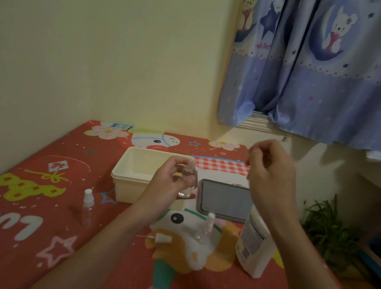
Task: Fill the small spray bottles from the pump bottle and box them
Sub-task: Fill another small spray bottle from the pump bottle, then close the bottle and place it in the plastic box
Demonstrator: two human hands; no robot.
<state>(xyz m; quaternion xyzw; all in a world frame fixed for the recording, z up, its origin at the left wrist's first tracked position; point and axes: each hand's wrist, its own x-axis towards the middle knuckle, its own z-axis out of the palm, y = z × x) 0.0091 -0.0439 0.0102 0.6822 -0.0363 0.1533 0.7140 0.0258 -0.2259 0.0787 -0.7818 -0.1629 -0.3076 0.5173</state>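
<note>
1. Head view looks down on a table under a red cartoon-print cover, pushed into a corner of pale yellow wall, with a blue bear-print curtain hanging to the right.
2. Left hand grips a small clear spray bottle, its top off, upright before the cream plastic box.
3. Right hand is raised beside it, fingers curled; whether its grip holds anything I cannot tell.
4. Below that hand stands the white pump bottle, its label print too small to read.
5. Near the left wrist lies a loose spray cap; two capped clear bottles stand either side.
6. A grey lid lies flat right of the box.
7. White letters "LUCK" show on the cover.
</note>
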